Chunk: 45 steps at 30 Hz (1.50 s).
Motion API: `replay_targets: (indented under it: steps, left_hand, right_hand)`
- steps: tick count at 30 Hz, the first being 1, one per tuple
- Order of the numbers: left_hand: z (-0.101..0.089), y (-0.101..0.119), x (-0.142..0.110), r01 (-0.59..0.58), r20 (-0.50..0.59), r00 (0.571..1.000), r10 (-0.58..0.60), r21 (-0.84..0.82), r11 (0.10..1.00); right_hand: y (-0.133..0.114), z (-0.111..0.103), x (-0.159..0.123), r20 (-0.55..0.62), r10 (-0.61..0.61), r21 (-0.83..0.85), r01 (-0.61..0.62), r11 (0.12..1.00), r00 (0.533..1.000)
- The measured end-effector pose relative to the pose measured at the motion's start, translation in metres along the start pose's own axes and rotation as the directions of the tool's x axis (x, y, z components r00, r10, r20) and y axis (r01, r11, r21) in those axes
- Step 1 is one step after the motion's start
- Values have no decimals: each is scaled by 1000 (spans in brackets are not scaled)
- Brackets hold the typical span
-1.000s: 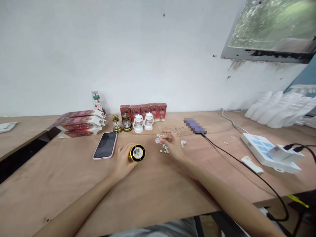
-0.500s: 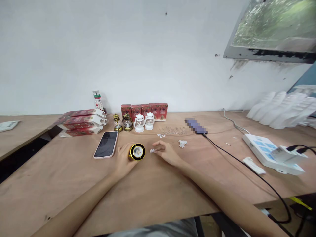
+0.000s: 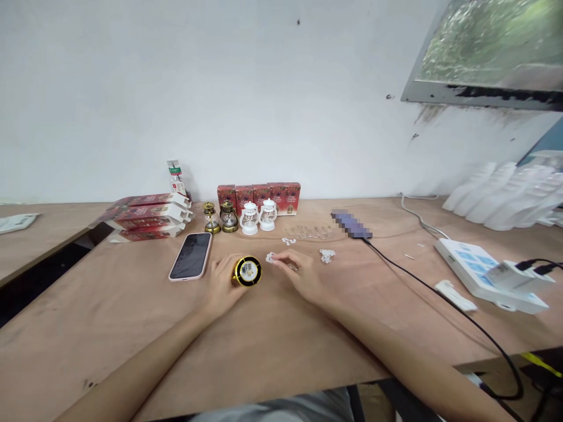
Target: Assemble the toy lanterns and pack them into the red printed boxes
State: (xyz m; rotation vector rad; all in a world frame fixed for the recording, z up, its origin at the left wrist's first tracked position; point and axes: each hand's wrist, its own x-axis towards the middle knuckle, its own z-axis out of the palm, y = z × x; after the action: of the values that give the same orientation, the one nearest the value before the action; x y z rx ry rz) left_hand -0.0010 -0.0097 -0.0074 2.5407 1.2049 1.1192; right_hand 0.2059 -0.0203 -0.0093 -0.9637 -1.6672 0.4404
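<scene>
My left hand (image 3: 222,290) is wrapped round a small black-and-gold lantern (image 3: 247,271), its round underside turned up toward me. A white disc with small metal parts shows in that open base. Just right of it, my right hand (image 3: 303,276) pinches a small white plastic piece (image 3: 270,258) between thumb and fingertips, apart from the lantern. Beyond the hands lie several tiny white pieces (image 3: 288,241) and a row of thin wire-like parts (image 3: 312,232). A little heap of white plastic bits (image 3: 326,255) is right of my right hand.
Two white lanterns (image 3: 250,220) and two bronze-coloured lanterns (image 3: 229,218) stand before red boxes (image 3: 288,198). Flattened red cartons (image 3: 149,217) and a phone (image 3: 190,257) lie left. On the right are a cabled purple device (image 3: 350,224), a power strip (image 3: 470,266) and white stacked pieces (image 3: 497,196).
My right hand has moved left from the loose white discs toward the lantern, carrying the white piece, which it has raised slightly. The left hand keeps its hold on the lantern.
</scene>
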Motion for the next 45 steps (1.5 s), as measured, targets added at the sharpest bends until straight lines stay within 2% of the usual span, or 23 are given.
replay_targets:
  steps: [4,7,9,12,14,16,20,25,31,34,36,40,43,45]
  left_hand:
    - [0,5,0,-18,37,999,18,5,1000]
    - [0,9,-1,-29,30,999,29,22,999]
    - [1,11,-2,-41,15,999,40,36,999]
    - [0,15,-3,-64,10,998,64,64,996]
    - [-1,17,-4,-87,8,996,87,83,993]
    - [-1,19,-5,-109,8,994,108,100,989]
    - [-2,22,-5,-122,29,992,120,120,985]
    - [-2,23,-6,-130,34,991,127,123,984]
    - [-1,21,-6,-163,15,987,162,122,979]
    - [-2,22,-7,-170,6,985,170,126,977]
    - [-3,23,-7,-170,17,986,169,120,978]
    - [-3,22,-9,-167,37,986,165,91,982]
    - [-2,20,-9,-138,-25,990,140,69,988]
    - [-2,19,-8,-111,-63,991,115,63,992]
  right_hand:
    - [-15,5,-8,-115,-107,43,112,993,988]
    - [-27,8,-14,-140,-277,-50,272,961,951]
    - [-34,8,-17,-83,-441,-166,424,890,894]
    - [-37,9,-19,-4,-644,-307,612,728,765]
    - [-35,10,-20,7,-711,-359,666,654,703]
    - [-32,12,-21,10,-740,-384,686,618,672]
    - [-28,13,-21,34,-749,-401,695,596,662]
    - [-27,15,-24,55,-736,-423,684,595,675]
    - [-29,16,-27,97,-667,-391,644,658,739]
    - [-33,13,-25,154,-699,-435,683,587,699]
    - [-35,12,-25,151,-731,-471,699,538,665]
    - [-35,12,-29,136,-764,-529,698,482,631]
    - [-32,14,-33,148,-793,-582,700,412,590]
    - [-29,16,-35,164,-789,-592,699,402,592]
